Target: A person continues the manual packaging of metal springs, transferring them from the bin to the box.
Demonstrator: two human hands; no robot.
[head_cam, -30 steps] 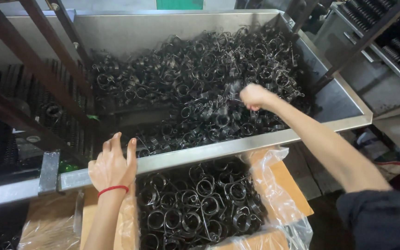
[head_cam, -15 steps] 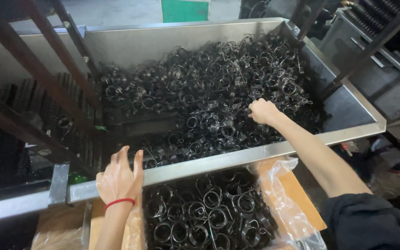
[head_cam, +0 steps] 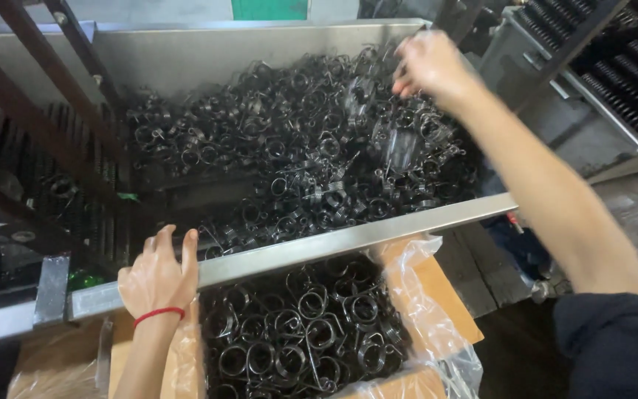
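Note:
A big steel bin holds a heap of black coiled wire springs. My right hand is raised over the far right of the heap, fingers pinched on a tangle of springs that dangles below it, blurred. My left hand, with a red band at the wrist, rests on the bin's near rim with its fingers hooked over the edge. Below the rim sits a cardboard box lined with clear plastic and filled with more black springs.
Dark slanted metal bars cross the left side. A grey metal tray with rows of black parts stands at the upper right. A green patch shows beyond the bin's back wall.
My right hand has lifted up and away toward the far right of the bin, pulling a clump of springs with it. The left hand stays on the rim.

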